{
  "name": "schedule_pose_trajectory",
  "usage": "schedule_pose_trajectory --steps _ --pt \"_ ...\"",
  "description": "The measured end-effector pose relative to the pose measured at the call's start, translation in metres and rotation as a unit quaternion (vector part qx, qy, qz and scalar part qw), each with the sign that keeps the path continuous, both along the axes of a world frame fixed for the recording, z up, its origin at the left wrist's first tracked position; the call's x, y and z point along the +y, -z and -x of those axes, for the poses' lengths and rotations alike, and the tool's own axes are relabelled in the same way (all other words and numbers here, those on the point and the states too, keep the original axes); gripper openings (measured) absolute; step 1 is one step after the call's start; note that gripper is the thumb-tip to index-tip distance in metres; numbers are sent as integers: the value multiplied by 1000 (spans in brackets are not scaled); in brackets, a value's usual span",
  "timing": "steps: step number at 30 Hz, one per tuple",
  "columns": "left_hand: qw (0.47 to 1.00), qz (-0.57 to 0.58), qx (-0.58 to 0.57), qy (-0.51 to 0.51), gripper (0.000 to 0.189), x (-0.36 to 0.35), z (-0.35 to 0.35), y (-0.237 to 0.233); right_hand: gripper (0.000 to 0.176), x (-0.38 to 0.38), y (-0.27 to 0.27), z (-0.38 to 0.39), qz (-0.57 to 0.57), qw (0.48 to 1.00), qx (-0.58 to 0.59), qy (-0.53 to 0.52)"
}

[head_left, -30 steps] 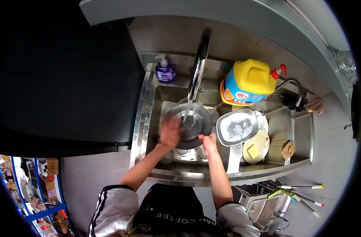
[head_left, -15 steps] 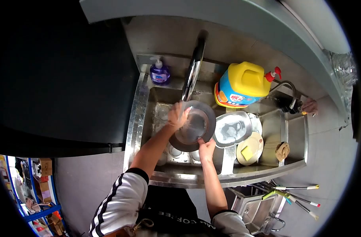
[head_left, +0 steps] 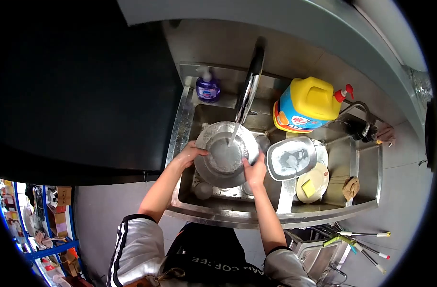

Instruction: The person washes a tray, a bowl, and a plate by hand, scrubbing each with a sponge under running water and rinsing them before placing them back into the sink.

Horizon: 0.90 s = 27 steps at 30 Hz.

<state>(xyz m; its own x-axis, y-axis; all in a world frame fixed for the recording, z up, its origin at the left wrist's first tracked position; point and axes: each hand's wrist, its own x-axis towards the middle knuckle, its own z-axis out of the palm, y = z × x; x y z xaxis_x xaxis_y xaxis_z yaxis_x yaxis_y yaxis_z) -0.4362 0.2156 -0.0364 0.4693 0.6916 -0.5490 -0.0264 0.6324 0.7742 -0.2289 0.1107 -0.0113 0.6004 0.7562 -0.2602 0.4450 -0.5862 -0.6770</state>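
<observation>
A round, wide-rimmed metal bowl (head_left: 225,177) is held over the left sink basin, with water from the faucet (head_left: 249,88) running into its middle. My left hand (head_left: 191,154) grips its left rim, thumb on the inside. On the right rim, my right hand (head_left: 254,170) is closed with the thumb on top. Beneath the bowl, glasses (head_left: 203,190) stand partly hidden in the basin. Right beside my right hand, a soapy rectangular container (head_left: 291,159) rests on the divider between basins.
A purple soap bottle (head_left: 208,90) stands behind the basin, and a large yellow detergent jug (head_left: 308,106) behind the divider. The right basin holds plates (head_left: 319,178) with a yellow sponge (head_left: 308,188). A brown cloth (head_left: 350,188) hangs on a further divider.
My left hand has moved from the bowl's inside to its left rim. The bowl is now under the running water, and my right hand has shifted up along its right side.
</observation>
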Motion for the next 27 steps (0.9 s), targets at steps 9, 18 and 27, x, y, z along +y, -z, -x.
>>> schedule_pose_trajectory --steps 9,18,27 --pt "984 -80 5 -161 30 -38 -15 19 40 52 43 69 -279 902 -145 -298" --pt "964 -113 30 -238 28 -54 -6 17 36 39 55 49 -168 935 -113 -292" --pt "968 -154 77 -180 24 -57 -10 1 56 55 54 42 -86 907 -281 -302"
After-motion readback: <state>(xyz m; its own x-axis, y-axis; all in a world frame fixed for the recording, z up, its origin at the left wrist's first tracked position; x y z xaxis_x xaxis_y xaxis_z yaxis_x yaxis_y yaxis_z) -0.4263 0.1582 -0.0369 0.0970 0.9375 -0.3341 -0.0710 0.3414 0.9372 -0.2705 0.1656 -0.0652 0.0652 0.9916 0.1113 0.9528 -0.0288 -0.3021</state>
